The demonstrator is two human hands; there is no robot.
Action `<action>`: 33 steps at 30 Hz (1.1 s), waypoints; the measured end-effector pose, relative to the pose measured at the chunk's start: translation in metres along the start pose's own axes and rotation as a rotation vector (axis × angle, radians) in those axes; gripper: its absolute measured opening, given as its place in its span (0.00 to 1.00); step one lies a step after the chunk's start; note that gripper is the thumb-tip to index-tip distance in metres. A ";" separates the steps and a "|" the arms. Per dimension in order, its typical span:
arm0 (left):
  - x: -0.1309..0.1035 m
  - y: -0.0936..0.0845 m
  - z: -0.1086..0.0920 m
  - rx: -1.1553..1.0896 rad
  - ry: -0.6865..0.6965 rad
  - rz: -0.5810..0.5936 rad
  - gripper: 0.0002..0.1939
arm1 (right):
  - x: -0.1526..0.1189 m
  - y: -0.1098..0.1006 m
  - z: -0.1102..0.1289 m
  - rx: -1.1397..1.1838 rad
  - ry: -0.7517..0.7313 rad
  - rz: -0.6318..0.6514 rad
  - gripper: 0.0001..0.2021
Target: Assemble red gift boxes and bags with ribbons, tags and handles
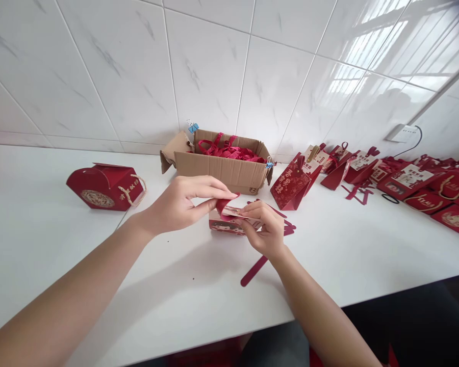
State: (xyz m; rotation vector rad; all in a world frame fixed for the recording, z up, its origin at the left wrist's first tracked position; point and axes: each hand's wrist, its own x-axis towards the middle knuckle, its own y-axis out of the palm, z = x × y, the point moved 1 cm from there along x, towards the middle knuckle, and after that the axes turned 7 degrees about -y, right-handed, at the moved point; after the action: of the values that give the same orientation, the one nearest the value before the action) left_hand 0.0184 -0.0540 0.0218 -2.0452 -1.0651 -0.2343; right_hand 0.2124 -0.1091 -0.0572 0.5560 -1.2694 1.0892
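Note:
A small red-and-cream gift box [226, 226] with printed figures stands on the white table in front of me. My left hand [189, 200] pinches a red strap [222, 207] that curls up over the top of the box. With closed fingers, my right hand [266, 225] grips the box's cream top panel. Part of the box is hidden behind that hand. Under and beside my right hand lie several dark red straps [253, 271] with rounded ends.
Behind the box, an open cardboard box [218, 167] holds red ribbons [233, 150]. A red gift box [103, 188] with a rope handle stands at left. A tented red box [292, 186] stands right of the cardboard, and many finished-looking red boxes [409, 178] crowd the far right.

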 end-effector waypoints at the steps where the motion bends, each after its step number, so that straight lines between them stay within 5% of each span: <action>1: 0.000 0.002 -0.001 -0.037 -0.041 0.025 0.13 | 0.000 0.001 0.000 0.003 -0.006 0.008 0.06; 9: 0.000 0.005 0.000 -0.220 -0.265 0.237 0.11 | 0.002 0.002 0.006 0.029 -0.046 0.004 0.07; 17: 0.001 0.018 -0.002 -0.370 -0.320 0.146 0.08 | 0.003 0.003 0.007 0.020 -0.025 -0.004 0.05; 33: -0.002 0.015 -0.002 -0.300 -0.274 0.219 0.09 | 0.001 0.002 0.005 0.004 -0.020 0.001 0.08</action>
State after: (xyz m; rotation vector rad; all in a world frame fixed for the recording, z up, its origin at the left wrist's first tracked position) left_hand 0.0289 -0.0615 0.0140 -2.4998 -1.0022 0.0019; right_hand 0.2080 -0.1123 -0.0548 0.5708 -1.2855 1.0901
